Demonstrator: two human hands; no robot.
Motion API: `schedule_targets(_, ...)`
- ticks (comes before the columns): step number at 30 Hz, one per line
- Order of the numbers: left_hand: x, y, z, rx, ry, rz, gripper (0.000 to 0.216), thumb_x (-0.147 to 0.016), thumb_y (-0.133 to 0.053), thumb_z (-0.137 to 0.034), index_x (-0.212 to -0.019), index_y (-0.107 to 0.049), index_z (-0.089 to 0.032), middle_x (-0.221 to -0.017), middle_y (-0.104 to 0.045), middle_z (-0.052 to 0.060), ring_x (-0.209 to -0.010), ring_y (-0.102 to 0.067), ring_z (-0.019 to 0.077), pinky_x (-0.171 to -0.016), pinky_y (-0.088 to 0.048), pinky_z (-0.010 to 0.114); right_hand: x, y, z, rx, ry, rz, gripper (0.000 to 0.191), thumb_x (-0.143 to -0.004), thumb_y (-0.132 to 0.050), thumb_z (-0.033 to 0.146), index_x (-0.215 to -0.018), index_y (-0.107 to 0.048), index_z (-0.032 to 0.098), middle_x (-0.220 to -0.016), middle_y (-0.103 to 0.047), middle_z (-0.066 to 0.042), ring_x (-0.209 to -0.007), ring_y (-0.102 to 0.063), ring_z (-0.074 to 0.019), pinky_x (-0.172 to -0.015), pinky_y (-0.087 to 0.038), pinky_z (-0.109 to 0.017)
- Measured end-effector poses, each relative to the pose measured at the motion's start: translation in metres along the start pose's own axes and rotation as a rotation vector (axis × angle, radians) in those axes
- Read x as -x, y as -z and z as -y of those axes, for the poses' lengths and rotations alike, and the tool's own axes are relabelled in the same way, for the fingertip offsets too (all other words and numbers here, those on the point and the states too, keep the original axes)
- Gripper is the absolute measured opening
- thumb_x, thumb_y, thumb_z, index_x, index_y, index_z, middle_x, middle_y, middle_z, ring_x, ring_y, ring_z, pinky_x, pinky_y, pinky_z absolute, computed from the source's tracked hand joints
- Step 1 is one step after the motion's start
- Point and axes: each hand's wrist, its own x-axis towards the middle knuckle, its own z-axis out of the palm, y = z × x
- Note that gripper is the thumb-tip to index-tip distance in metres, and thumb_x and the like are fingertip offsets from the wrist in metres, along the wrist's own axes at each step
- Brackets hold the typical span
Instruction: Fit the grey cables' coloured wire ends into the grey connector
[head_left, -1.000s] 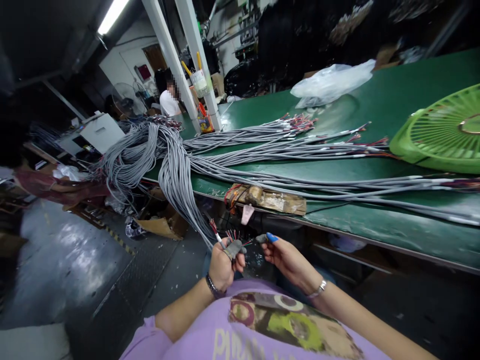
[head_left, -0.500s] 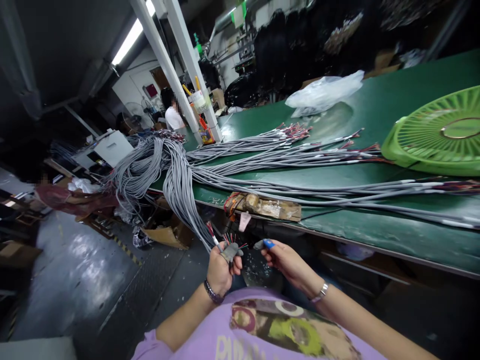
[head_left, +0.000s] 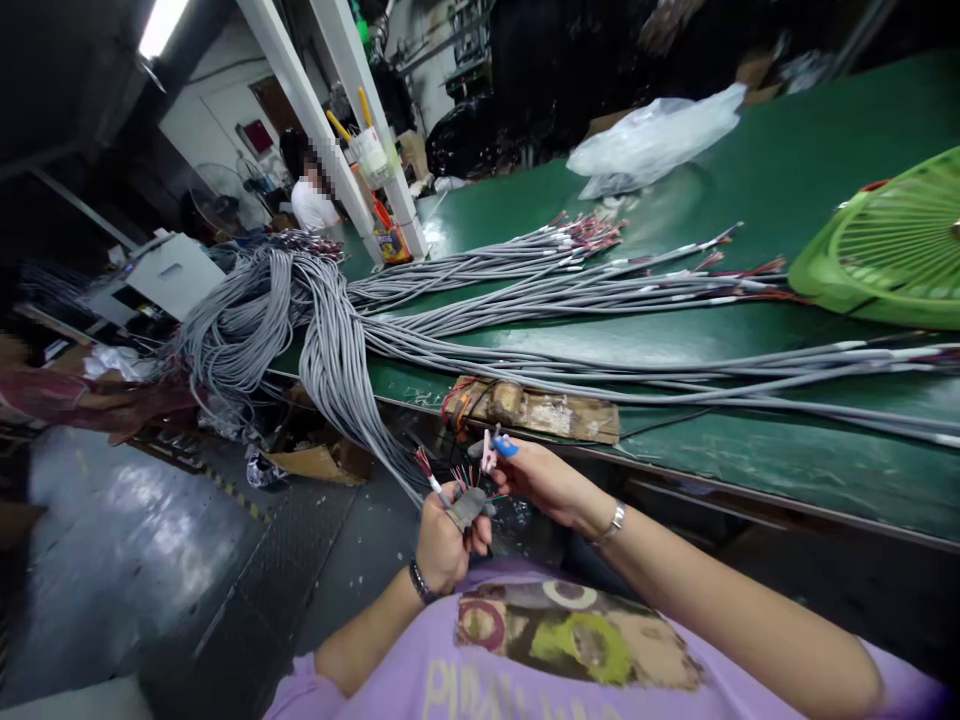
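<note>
My left hand (head_left: 446,540), a grey finger cover on it, is closed around the end of a grey cable (head_left: 437,488). Thin red, white, green and dark wires (head_left: 469,478) fan out above the fingers. My right hand (head_left: 544,485), with blue tape on a fingertip, has its fingers pinched about a small pinkish-white tab (head_left: 487,456) at the table edge. Just above it lies a wooden block (head_left: 547,412) with orange and red strands wrapped at its left end. A thick bundle of grey cables (head_left: 334,370) droops over the edge towards my left hand.
More grey cables (head_left: 480,325) lie across the green table (head_left: 810,460). A green fan (head_left: 892,245) stands at the right, a clear plastic bag (head_left: 660,145) further back. White posts (head_left: 367,110) rise at the table's left. Someone in white (head_left: 313,203) is beyond them.
My right hand has moved up and left to the pinkish-white tab by the wooden block. The left hand still grips the cable end. The camera view has shifted somewhat.
</note>
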Motion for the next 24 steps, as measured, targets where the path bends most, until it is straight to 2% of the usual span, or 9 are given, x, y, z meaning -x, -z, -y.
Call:
schedule_targets(5,-0.006,0.001,0.002,0.021,0.007,0.031,0.033,-0.067,-0.068,-0.044,-0.060,-0.054,-0.014,-0.038,-0.055,-0.002,-0.026,-0.040,0.0053,-0.028,-0.026,0.015,-0.006,-0.002,-0.007,-0.076,0.029,-0.045,0.040,-0.066,-0.070,0.053,-0.071,-0.063,0.014,-0.064,-0.058,-0.001,-0.053,-0.047,-0.0081,-0.049,-0.039,-0.020)
schedule_targets(9,-0.009,0.002,0.003,0.021,0.033,0.069,0.032,-0.069,-0.067,-0.043,-0.061,-0.056,-0.014,-0.038,-0.055,-0.002,-0.026,-0.040,0.0054,-0.028,-0.025,0.015,-0.012,0.000,-0.014,-0.184,0.035,-0.074,0.043,-0.065,-0.069,0.056,-0.078,-0.067,0.015,-0.073,-0.064,-0.004,-0.058,-0.052,-0.0105,-0.053,-0.043,-0.022)
schedule_targets(15,-0.013,0.003,0.006,-0.007,0.069,0.089,0.032,-0.070,-0.066,-0.043,-0.062,-0.055,-0.014,-0.038,-0.055,-0.002,-0.026,-0.040,0.0052,-0.028,-0.023,0.015,-0.018,-0.002,-0.018,-0.274,0.080,-0.142,0.037,-0.064,-0.074,0.050,-0.073,-0.068,0.015,-0.063,-0.060,-0.001,-0.056,-0.050,-0.0090,-0.055,-0.042,-0.021)
schedule_targets(20,-0.014,0.001,0.006,-0.017,0.092,0.082,0.032,-0.070,-0.066,-0.043,-0.062,-0.054,-0.014,-0.038,-0.055,-0.002,-0.026,-0.040,0.0050,-0.028,-0.022,0.015,-0.016,-0.003,-0.018,-0.253,0.086,-0.134,0.041,-0.066,-0.069,0.055,-0.077,-0.067,0.015,-0.064,-0.060,-0.001,-0.055,-0.050,-0.0101,-0.054,-0.041,-0.023)
schedule_targets(24,-0.011,0.003,0.008,-0.020,0.081,0.087,0.033,-0.070,-0.066,-0.044,-0.063,-0.054,-0.015,-0.038,-0.054,-0.003,-0.025,-0.039,0.0051,-0.028,-0.023,0.015,-0.011,-0.003,-0.017,-0.274,0.008,-0.098,0.045,-0.072,-0.059,0.062,-0.074,-0.063,0.017,-0.064,-0.060,-0.002,-0.056,-0.052,-0.0112,-0.052,-0.041,-0.022)
